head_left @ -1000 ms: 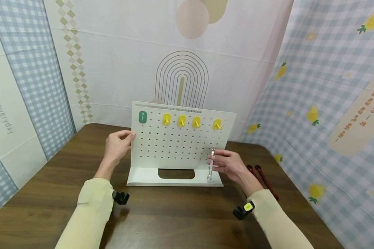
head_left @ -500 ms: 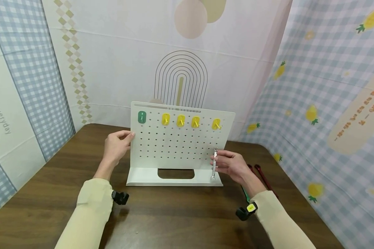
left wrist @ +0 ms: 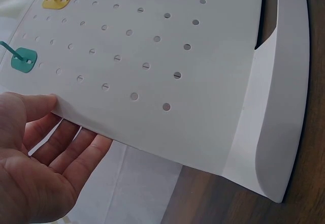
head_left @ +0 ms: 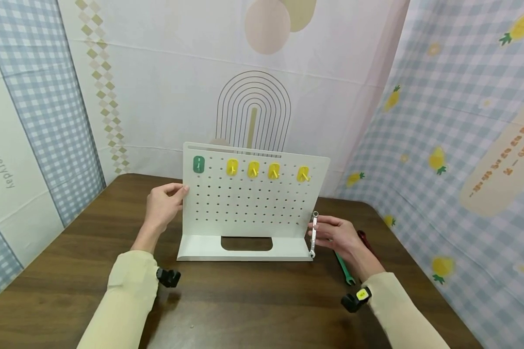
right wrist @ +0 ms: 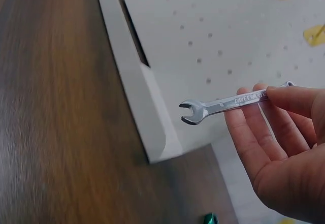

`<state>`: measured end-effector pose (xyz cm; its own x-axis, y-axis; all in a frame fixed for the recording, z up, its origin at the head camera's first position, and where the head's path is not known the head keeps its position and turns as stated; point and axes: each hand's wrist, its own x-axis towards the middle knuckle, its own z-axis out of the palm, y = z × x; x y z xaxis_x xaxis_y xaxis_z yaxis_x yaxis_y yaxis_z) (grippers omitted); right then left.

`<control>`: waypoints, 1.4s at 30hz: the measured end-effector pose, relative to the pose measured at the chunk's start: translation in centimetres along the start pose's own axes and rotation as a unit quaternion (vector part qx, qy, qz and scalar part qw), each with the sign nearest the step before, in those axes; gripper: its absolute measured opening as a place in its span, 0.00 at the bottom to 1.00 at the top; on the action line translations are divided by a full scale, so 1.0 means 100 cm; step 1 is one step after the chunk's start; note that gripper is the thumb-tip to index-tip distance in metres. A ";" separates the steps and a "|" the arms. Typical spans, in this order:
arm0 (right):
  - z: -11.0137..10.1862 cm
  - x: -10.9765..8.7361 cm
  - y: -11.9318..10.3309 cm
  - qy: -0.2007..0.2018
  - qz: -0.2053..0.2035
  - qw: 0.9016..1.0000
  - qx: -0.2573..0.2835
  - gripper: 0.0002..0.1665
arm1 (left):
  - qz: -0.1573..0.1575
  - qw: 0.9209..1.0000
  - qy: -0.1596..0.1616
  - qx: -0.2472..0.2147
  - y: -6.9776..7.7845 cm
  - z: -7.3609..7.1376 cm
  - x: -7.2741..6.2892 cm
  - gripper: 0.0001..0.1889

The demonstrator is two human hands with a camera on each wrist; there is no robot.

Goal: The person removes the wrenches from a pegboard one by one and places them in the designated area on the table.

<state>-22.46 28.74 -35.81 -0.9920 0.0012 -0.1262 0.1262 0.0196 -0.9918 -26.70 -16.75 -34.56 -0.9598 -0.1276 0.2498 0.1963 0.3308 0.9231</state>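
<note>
A white pegboard stands upright on the wooden table, with one green hook and several yellow hooks along its top. My left hand pinches the board's left edge, thumb on the front face and fingers behind it, as the left wrist view shows. My right hand holds a silver combination wrench between thumb and fingers. Its open end points down in the head view, and its ring end is up near the thumb. The wrench overlaps the board's lower right corner in the head view.
Right of the board a green wrench lies on the table. Behind the right wrist shows the end of a red wrench, mostly hidden. Patterned cloth hangs behind and at both sides.
My right hand has moved right with the silver wrench, from in front of the board to its right edge. More of the green wrench has come into view. The left hand stays put.
</note>
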 end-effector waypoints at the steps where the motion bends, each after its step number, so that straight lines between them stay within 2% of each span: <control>1: -0.002 0.000 0.001 0.002 0.002 1.000 -0.007 0.29 | -0.001 1.000 0.000 0.000 0.000 0.000 0.000 0.23; 10: -0.016 0.001 0.014 0.021 0.007 0.999 -0.036 0.26 | -0.007 1.000 -0.001 -0.005 0.000 0.001 0.000 0.23; 20: -0.026 0.002 0.029 0.010 0.021 0.998 -0.050 0.27 | -0.007 1.000 -0.001 -0.003 0.001 0.000 0.001 0.23; 29: -0.030 0.005 0.038 0.012 0.029 0.996 -0.084 0.30 | 0.001 1.000 -0.001 0.000 -0.001 0.000 0.000 0.24; 42: -0.020 0.010 0.049 0.072 0.020 0.987 -0.142 0.23 | -0.001 1.000 0.002 -0.006 -0.001 0.000 -0.001 0.24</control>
<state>-22.84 30.88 -40.74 -0.9788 0.1495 -0.1404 0.1797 0.2960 -0.9381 -26.60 -16.74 -34.72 -0.9596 -0.1319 0.2486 0.1965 0.3186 0.9273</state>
